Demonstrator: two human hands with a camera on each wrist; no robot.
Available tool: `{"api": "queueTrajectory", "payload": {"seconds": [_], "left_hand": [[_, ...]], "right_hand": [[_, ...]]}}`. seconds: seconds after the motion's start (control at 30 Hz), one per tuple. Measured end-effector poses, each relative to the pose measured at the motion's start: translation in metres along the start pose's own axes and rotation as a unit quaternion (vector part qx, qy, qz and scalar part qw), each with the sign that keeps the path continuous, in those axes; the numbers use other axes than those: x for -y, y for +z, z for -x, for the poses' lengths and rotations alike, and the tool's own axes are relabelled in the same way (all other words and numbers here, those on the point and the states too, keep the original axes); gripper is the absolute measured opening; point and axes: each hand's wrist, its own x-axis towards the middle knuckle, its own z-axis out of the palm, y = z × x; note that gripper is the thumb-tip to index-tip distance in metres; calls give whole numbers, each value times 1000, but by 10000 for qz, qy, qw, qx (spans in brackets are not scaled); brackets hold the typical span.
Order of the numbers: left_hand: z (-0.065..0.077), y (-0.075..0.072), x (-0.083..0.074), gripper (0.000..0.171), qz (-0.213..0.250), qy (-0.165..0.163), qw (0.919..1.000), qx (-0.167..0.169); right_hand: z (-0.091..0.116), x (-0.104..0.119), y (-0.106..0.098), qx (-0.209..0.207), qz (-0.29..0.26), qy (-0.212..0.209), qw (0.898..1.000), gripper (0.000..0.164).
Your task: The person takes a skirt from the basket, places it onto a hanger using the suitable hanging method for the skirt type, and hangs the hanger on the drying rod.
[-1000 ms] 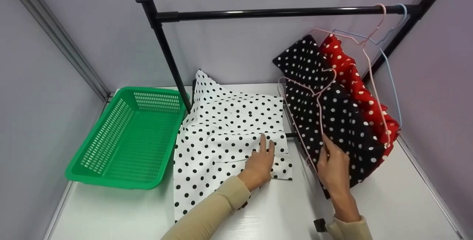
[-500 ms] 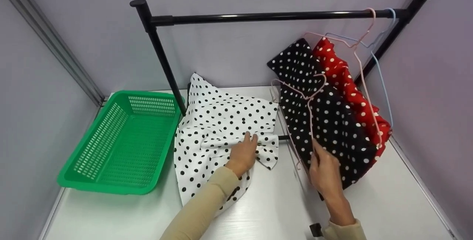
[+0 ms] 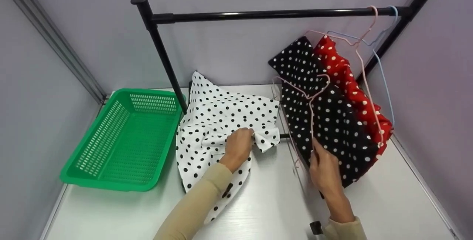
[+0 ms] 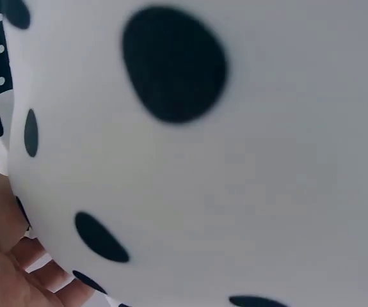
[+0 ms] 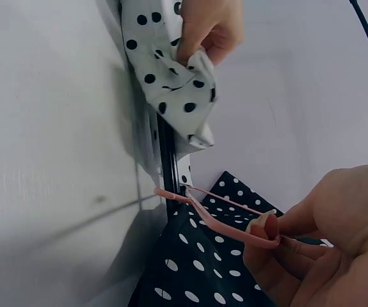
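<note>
A white cloth with black dots (image 3: 236, 108) lies rumpled over the low part of the rack. My left hand (image 3: 238, 145) pinches its right part, where a bunched corner (image 5: 193, 99) pokes out past the fingers in the right wrist view. White fabric fills most of the left wrist view, with the hand (image 4: 8, 256) at its lower left. My right hand (image 3: 327, 169) grips the side of a pink hanger (image 3: 311, 114), whose hook points up and away. Behind that hanger hangs a black cloth with white dots (image 3: 334, 129).
A black rack bar (image 3: 258, 14) spans the back. From its right end hang another pink hanger (image 3: 372, 84) and a blue hanger (image 3: 385, 81), with a red dotted cloth (image 3: 342, 70) beside the black one. A green basket (image 3: 140, 147) stands at the left. Walls enclose the white table (image 3: 273, 203).
My left hand has drawn in leftward and gathered the white cloth's lower right corner, folding it up off the table. The right hand keeps hold of the pink hanger.
</note>
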Motion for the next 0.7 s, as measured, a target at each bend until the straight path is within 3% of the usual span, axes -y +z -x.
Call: {"api": "queueTrajectory", "payload": {"seconds": [0.17,0.4,0.57,0.7], "left_hand": [[-1,-19,5,18,868,-46,9951,-466],[-5,-53,13,25,1676,-6,9761,-1386],[-1,-58,11,26,1774,-35,9713,-1584],[5,-49,3,25,1358,40,9800,-1453]], "right_hand": [[-2,0,1,-14,-84,-125,9999,47],[-4,4,13,163,-168,24,9997,48],[-4,13,31,393,-263,2,9989,49],[-2,25,49,208,-333,-537,9978,46]]}}
